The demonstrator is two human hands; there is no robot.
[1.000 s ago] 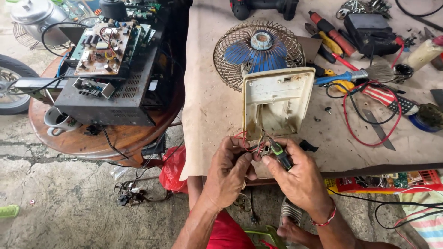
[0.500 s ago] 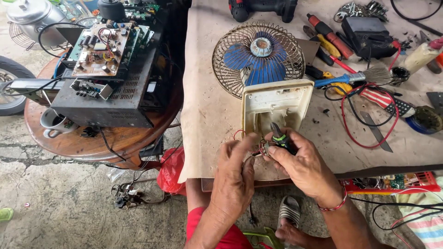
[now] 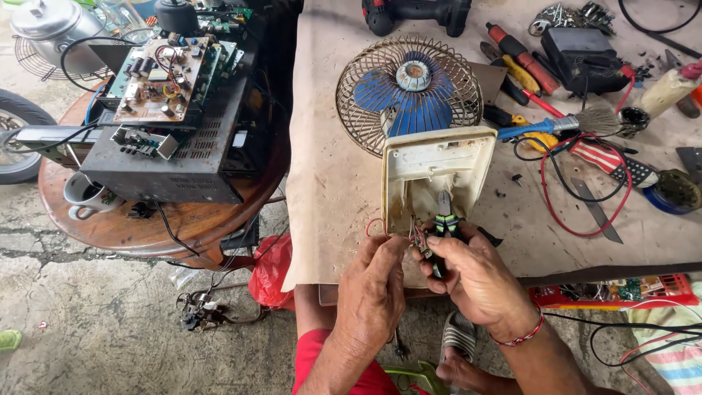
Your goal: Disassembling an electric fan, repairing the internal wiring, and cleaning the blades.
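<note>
We count one fan (image 3: 413,91); our right hand (image 3: 479,281) grips one pliers (image 3: 444,219), left hand (image 3: 373,289) pinches wires (image 3: 418,238); paper-covered bench (image 3: 329,190), concrete floor (image 3: 95,329).

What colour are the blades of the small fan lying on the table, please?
The blades are blue, behind a rusty wire guard; the head view shows them.

— What is found on the workbench (image 3: 329,190)?
— A fan (image 3: 406,86) is laid behind its base housing (image 3: 437,175); tools are scattered right.
— And left?
— An opened amplifier (image 3: 172,132) is set on a round table (image 3: 146,230).
</note>
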